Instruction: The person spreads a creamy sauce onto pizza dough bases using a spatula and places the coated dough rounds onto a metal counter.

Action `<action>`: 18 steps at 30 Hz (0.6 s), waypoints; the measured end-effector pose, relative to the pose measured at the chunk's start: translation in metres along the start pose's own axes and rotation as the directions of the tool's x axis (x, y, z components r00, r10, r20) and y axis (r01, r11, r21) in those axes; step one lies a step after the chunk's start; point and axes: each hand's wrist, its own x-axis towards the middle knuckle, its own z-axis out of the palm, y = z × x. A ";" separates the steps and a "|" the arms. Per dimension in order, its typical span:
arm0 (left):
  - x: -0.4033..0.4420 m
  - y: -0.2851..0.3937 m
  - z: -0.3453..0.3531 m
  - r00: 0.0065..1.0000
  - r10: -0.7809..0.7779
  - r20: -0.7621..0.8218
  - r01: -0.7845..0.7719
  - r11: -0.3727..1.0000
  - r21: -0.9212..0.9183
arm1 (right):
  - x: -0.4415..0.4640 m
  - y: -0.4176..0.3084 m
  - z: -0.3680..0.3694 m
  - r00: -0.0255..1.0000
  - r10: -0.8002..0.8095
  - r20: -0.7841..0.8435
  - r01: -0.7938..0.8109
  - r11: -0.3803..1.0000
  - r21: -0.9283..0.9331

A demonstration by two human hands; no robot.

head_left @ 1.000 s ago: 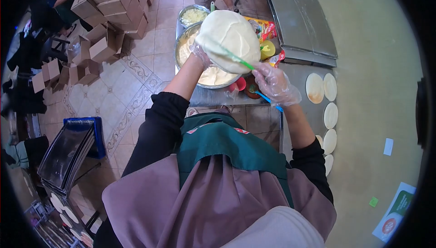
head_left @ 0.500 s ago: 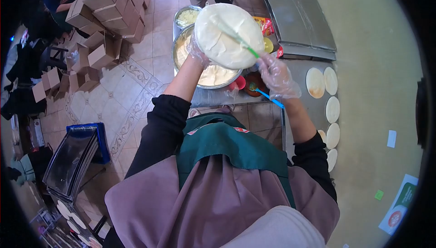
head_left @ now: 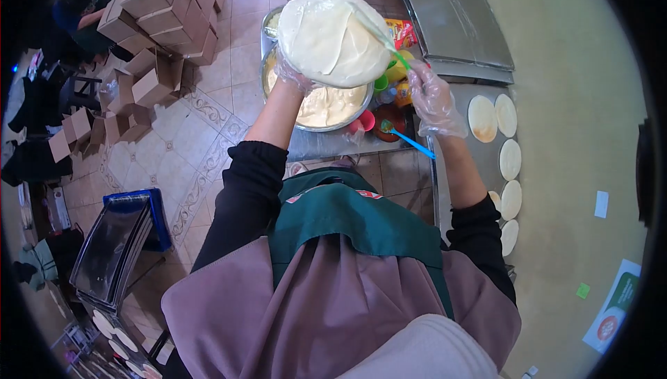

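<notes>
Head view: my left hand (head_left: 295, 77) holds up creamy flatbread (head_left: 332, 40), likely floppy, best held underneath; my right hand (head_left: 438, 102) grips a green spatula (head_left: 402, 60).

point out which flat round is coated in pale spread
The coated round held up by the left hand; the uncoated rounds on the counter at right show no spread.
</notes>
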 end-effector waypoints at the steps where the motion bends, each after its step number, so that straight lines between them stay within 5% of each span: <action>1: -0.001 0.000 0.002 0.999 0.030 -0.037 -0.029 0.999 0.039 | -0.004 -0.003 0.002 0.998 -0.011 0.056 0.007 0.997 0.076; 5: 0.010 0.004 -0.017 0.999 0.007 0.041 -0.005 0.998 -0.056 | -0.027 -0.011 0.005 0.966 -0.149 0.212 0.123 0.984 0.133; 7: 0.017 0.002 -0.024 0.981 0.183 -0.064 -0.164 0.960 0.227 | -0.031 -0.019 0.001 0.949 -0.206 0.240 0.174 0.974 0.147; 8: 0.016 0.003 -0.029 0.981 0.182 -0.067 -0.162 0.960 0.227 | -0.031 -0.024 -0.003 0.927 -0.263 0.267 0.226 0.960 0.164; 13: -0.001 0.015 -0.005 0.991 0.133 -0.012 -0.132 0.989 0.061 | -0.026 -0.019 -0.013 0.956 -0.176 0.236 0.117 0.963 0.244; 18: 0.010 0.016 -0.023 0.993 0.118 -0.027 -0.113 0.984 0.135 | -0.007 0.010 -0.020 0.987 0.095 0.130 -0.114 0.983 0.146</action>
